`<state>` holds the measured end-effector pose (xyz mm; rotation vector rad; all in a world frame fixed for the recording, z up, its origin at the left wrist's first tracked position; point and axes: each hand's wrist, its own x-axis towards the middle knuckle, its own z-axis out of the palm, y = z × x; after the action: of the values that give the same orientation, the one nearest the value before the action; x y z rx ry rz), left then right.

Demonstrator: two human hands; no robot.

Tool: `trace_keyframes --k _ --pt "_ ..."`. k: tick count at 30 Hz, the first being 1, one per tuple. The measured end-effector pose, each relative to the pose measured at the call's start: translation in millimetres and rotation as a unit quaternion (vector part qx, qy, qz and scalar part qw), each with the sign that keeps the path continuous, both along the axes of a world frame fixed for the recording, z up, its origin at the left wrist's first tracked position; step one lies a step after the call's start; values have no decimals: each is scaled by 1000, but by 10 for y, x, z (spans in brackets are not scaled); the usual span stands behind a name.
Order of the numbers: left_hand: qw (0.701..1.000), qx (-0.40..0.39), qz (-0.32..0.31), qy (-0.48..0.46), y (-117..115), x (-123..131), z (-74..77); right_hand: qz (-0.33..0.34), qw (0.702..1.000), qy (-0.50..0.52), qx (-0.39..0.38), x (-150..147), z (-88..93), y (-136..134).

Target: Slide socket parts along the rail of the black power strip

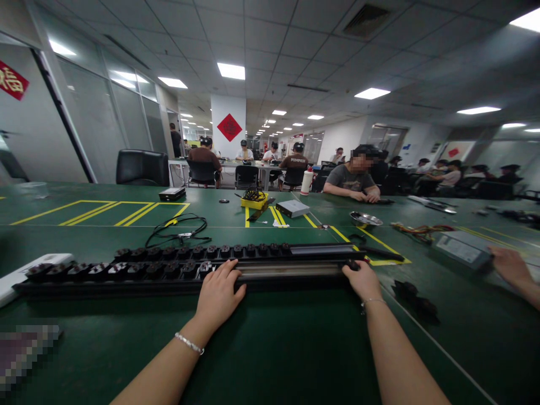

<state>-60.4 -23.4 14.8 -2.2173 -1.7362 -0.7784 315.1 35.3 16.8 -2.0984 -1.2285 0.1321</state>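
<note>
A long black rail (126,287) lies across the green table, with several dark socket modules (156,271) along its left part and a bare metallic channel (291,271) to their right. A second black rail (324,249) with similar modules lies just behind it. My left hand (219,289) rests on the near rail beside the last module, fingers spread. At the rail's right end, my right hand (360,278) has its fingers closed round a small black piece (351,265).
Behind the rails are a black cable (185,229), a yellow tray (254,201), a grey box (292,208) and a metal bowl (365,219). At right, another person's hand (512,270) touches a metal power supply (462,250); black parts (415,301) lie nearer. A person (353,177) sits across the table.
</note>
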Motion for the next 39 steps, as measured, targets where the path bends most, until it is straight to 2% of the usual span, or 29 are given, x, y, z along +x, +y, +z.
trace_keyframes --k 15,25,39 --pt "1000 -6 6 20 -15 3 24 -5 999 -1 -39 14 50 -17" --pt "1000 3 -1 13 -4 4 8 -6 1000 -15 -16 85 -28 28" --pt "1000 1 9 24 -11 8 14 -13 999 3 -47 76 19 14"
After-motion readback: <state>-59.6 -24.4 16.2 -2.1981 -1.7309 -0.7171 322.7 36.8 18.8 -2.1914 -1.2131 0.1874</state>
